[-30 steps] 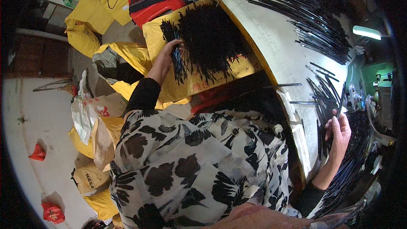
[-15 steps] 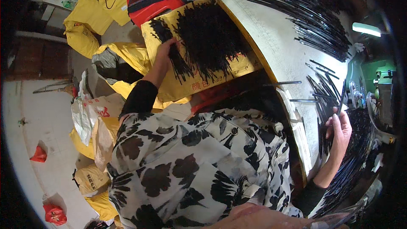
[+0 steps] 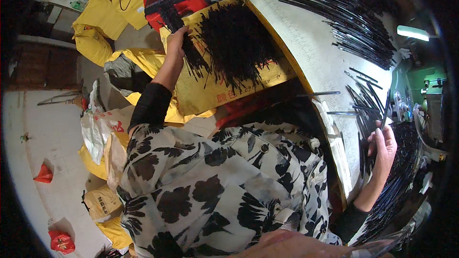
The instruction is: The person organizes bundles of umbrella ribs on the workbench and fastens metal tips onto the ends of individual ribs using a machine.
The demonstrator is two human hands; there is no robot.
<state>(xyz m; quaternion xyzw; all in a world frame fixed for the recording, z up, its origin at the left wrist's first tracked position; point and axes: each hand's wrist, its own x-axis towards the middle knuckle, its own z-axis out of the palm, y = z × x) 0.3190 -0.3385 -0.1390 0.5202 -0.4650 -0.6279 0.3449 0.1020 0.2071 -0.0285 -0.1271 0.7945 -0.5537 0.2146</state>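
Her left hand (image 3: 176, 43) grips a bunch of black rods (image 3: 184, 43) over the heap (image 3: 236, 43) on yellow card (image 3: 201, 96). Her right hand (image 3: 384, 149) holds one rod (image 3: 385, 110) at the table (image 3: 306, 48).

Pale counter (image 3: 311, 43) curves along right side, yellow edge. On it: big fan of black rods (image 3: 356, 16) at far end, smaller rod cluster (image 3: 366, 102) nearer, two loose rods (image 3: 330, 102) by edge. Floor (image 3: 48, 134): yellow sacks (image 3: 103, 16), red bags (image 3: 43, 173).
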